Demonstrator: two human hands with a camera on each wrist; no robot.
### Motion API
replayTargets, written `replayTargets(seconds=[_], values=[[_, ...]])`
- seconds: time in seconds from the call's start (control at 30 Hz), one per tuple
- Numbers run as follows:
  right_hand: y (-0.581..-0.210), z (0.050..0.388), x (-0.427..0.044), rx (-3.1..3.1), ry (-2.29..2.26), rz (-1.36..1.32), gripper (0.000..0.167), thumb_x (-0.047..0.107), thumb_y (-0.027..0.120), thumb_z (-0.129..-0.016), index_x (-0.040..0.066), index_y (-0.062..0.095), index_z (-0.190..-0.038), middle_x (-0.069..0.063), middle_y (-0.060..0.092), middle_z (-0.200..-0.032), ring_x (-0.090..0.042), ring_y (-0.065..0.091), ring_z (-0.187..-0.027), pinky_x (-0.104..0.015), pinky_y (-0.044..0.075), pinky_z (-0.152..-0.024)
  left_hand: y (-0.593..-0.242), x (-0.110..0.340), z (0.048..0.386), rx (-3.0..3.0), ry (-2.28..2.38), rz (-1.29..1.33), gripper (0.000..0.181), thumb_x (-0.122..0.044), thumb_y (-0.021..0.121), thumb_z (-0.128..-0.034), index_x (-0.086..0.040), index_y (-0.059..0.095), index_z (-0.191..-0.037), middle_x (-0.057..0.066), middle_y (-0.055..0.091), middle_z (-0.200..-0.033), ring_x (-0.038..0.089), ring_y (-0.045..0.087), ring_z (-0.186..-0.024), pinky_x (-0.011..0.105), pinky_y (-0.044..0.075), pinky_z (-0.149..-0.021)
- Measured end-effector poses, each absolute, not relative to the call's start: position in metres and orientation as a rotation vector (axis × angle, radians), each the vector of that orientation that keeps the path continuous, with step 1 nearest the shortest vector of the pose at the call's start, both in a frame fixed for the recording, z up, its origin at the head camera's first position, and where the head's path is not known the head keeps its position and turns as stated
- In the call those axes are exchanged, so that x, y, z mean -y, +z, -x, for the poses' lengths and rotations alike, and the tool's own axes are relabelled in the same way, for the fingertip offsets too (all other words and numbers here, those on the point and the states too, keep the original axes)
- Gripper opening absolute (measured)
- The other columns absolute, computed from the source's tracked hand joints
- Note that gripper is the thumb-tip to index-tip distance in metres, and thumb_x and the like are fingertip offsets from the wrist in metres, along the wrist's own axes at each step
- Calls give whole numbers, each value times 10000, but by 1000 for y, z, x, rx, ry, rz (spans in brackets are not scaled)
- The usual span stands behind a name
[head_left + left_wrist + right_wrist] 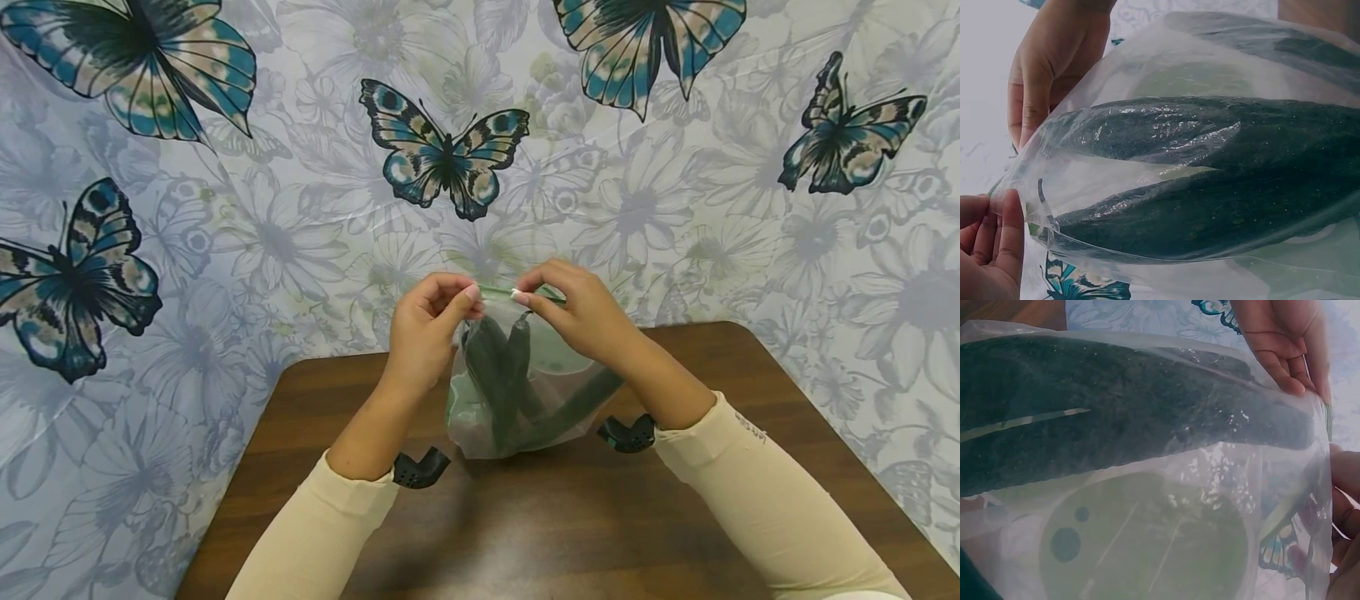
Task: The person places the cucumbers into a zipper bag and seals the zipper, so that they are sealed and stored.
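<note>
A clear plastic zip bag (pixel 573 350) with a green strip along its top edge hangs upright between both hands. Dark green cucumbers (pixel 491 375) show through the plastic, two leaning upright and another slanting to the right; in the left wrist view two cucumbers (pixel 1222 200) fill the middle. My left hand (pixel 425 329) pinches the left part of the green strip between thumb and fingers. On the right part, thumb and index finger of my right hand (pixel 588 312) pinch the same strip. Whether the bag's bottom touches the table I cannot tell.
A brown wooden table (pixel 555 533) lies under the bag, its rounded far corners near the backdrop. Behind it hangs a pale floral cloth (pixel 300 242) with blue-green butterflies. Black wrist devices (pixel 422 468) sit at both cream sleeves (pixel 322 525).
</note>
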State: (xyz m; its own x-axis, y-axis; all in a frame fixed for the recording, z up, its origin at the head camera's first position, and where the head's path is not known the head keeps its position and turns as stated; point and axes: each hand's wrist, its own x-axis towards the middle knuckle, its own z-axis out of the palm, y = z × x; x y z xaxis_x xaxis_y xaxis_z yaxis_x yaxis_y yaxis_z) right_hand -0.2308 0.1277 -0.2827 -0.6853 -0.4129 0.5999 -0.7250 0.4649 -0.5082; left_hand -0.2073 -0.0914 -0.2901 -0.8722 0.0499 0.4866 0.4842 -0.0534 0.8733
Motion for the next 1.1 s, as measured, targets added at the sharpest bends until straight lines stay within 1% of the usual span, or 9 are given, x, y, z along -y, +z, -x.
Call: replayTargets(seconds=[0.07,0.23,0.4,0.57,0.73,0.87,0.97,1.1], values=[[-284,231,-128,2325,1071,-954,155,228,684,-970,106,718,-1059,-47,703,-1081,-212,650,-1072,-455,541,-960,-292,92,207,1923,-1990,570,183,-119,670,-974,35,653,-1071,11,683,-842,125,688,-788,264,630,-790],[-286,232,-130,2327,1051,-962,158,224,673,-978,101,710,-1070,-57,700,-1095,-227,637,-1094,-474,531,-981,-293,94,206,1921,-1978,563,173,-142,673,-975,7,656,-1059,22,676,-851,139,681,-795,268,628,-796],[-287,234,-133,2328,1029,-968,156,226,663,-984,105,704,-1073,-60,696,-1106,-234,615,-1114,-468,510,-1010,-294,95,203,1915,-1956,548,167,-141,672,-976,1,649,-1061,4,673,-846,136,674,-798,270,626,-793],[-287,232,-135,2332,1014,-973,141,209,658,-988,101,698,-1069,-67,690,-1111,-241,601,-1124,-461,500,-1019,-295,99,202,1895,-1970,535,155,-114,672,-972,9,646,-1064,-21,680,-832,122,675,-788,269,627,-780],[-287,231,-136,2325,995,-970,138,207,660,-986,101,698,-1067,-69,690,-1107,-247,595,-1117,-464,496,-1014,-294,101,202,1938,-1961,541,213,-120,655,-985,47,622,-1112,-15,671,-867,130,671,-815,264,621,-805],[-288,232,-136,2316,978,-975,137,205,661,-985,100,697,-1065,-67,689,-1096,-245,595,-1100,-462,502,-996,-293,102,200,2065,-1852,511,222,-177,677,-978,-36,660,-1149,-2,653,-928,142,662,-853,230,594,-816],[-289,232,-137,2307,964,-983,137,203,668,-980,101,696,-1066,-60,687,-1089,-235,601,-1088,-448,513,-984,-292,103,199,2144,-1748,484,199,-231,701,-965,-116,710,-1127,-2,644,-970,151,655,-868,213,573,-797],[-289,233,-139,2301,962,-975,143,199,677,-973,99,701,-1072,-60,693,-1090,-233,615,-1082,-440,520,-976,-291,106,199,2147,-1715,434,196,-252,704,-963,-115,730,-1101,-3,642,-952,152,644,-849,211,542,-748]])
